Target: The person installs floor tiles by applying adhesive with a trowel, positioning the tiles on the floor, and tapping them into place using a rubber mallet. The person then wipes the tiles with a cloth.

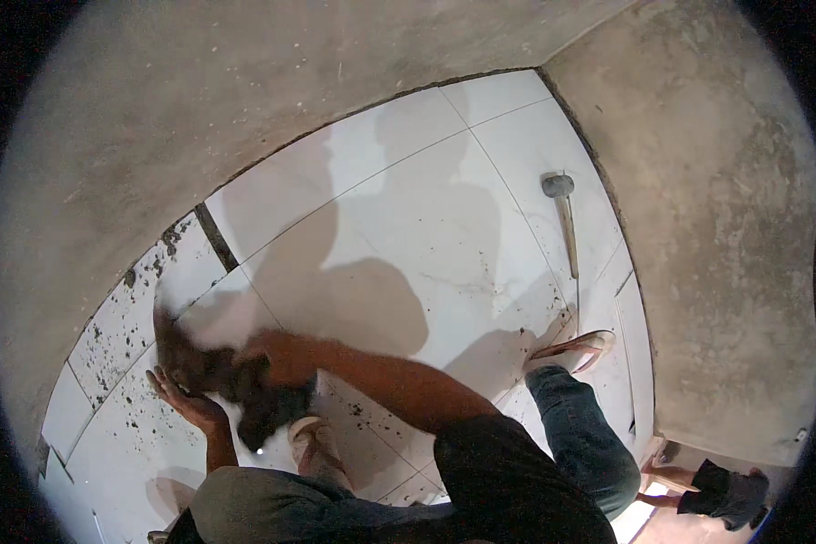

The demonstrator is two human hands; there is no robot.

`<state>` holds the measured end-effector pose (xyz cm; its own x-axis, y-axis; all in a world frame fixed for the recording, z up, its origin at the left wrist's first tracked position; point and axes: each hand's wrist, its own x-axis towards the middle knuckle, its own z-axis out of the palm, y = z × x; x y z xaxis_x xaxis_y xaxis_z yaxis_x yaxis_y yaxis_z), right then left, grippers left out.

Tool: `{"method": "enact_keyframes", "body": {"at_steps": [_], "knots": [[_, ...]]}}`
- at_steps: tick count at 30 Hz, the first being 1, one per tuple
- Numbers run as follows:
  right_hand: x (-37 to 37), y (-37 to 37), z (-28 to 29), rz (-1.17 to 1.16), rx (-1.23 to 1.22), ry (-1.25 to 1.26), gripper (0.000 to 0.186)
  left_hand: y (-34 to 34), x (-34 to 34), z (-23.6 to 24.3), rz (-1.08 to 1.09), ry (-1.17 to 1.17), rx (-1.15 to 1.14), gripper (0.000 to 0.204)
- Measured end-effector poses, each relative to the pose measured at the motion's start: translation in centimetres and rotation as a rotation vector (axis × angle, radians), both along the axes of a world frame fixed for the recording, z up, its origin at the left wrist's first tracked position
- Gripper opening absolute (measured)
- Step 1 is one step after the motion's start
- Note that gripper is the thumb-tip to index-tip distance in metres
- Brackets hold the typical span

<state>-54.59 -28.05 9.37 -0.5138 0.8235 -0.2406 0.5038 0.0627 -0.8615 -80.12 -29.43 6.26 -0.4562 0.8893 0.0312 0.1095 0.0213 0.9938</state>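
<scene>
My right arm reaches left across the white floor tiles. My right hand is closed on a dark, limp cloth, smeared by motion, which hides some of its fingers. Beside it on the left, my left hand is held low over the tiles with the fingers stretched out and nothing seen in it. A brown blur lies just above the left hand; I cannot tell its exact shape. Dark crumbs of mortar are scattered over the tiles by the wall.
A rubber mallet with a wooden handle lies on the right-hand tiles. An open dark gap runs between tiles at the left wall. My sandalled foot stands at right. Another person is at the lower right, beyond the wall.
</scene>
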Motion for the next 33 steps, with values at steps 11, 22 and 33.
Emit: {"method": "enact_keyframes", "body": {"at_steps": [11,22,33], "knots": [[27.2,-32.8,0.4,-1.251,-0.042,-1.093,0.056,-3.1,6.2,3.6,-1.208,-0.57,-0.564,0.054],[-10.9,-6.8,-0.6,-0.688,0.154,-0.421,0.046,1.9,0.8,6.3,-0.449,-0.27,-0.042,0.05],[-4.9,-3.5,1.0,0.427,-0.268,0.295,0.063,-1.0,-4.1,6.0,-1.133,0.548,-0.794,0.05]]}}
